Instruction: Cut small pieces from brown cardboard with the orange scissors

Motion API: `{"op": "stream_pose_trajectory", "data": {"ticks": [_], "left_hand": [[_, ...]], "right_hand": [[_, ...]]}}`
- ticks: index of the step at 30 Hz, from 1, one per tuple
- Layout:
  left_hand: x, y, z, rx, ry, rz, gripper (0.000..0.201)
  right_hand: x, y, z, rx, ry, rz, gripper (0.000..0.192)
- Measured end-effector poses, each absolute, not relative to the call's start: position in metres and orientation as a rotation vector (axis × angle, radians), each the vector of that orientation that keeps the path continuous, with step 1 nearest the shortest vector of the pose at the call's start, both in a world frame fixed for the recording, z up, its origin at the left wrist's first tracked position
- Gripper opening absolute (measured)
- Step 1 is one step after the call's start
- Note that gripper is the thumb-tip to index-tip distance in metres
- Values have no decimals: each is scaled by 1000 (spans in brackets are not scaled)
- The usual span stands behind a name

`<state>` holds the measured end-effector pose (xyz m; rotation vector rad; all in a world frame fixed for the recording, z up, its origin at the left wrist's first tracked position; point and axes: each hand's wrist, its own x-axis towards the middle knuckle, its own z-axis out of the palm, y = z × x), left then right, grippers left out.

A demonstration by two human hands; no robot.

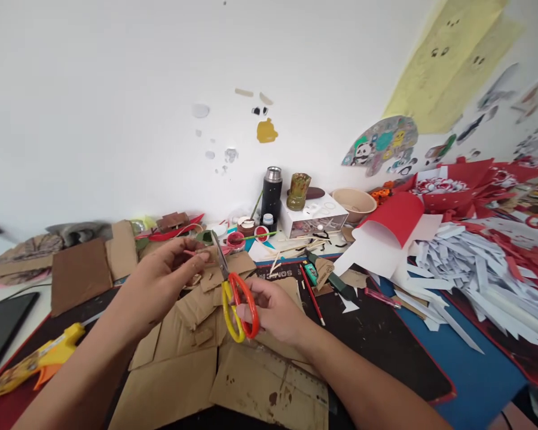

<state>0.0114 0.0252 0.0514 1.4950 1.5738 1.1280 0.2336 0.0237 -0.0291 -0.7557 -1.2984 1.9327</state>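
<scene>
In the head view, with clock directions taken from the scissors, cardboard pieces crowd the surface from 5 to 8 o'clock. A yellow glue gun lies near 8 o'clock, partly behind the left forearm. A black bottle stands at 1 o'clock, a pale bowl at 2, and white paper strips heap up at 3 — past a red pencil. The wall closes off 12 o'clock. Bare dark mat gives room toward 4, ending at a red-trimmed edge. The right hand grips the scissors by their handles, tips toward 11 — the left hand, fingers curled, pinches a thin reddish piece just beside the blades.
</scene>
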Motion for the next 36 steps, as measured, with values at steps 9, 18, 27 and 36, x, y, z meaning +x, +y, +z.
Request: {"op": "stream_pose_trajectory", "data": {"ticks": [9, 18, 27, 36], "left_hand": [[16, 35, 36, 1339, 1405, 1035, 65], [28, 38, 30, 1082, 1278, 1134, 59], [45, 24, 33, 1148, 1207, 1121, 53], [21, 33, 39, 1408, 1410, 1181, 58]], "right_hand": [[231, 36, -43, -727, -1302, 1954, 55], [233, 37, -52, -637, -1290, 1996, 57], [229, 40, -59, -509, -1192, 2105, 84], [234, 43, -60, -555, -1177, 2120, 84]]}}
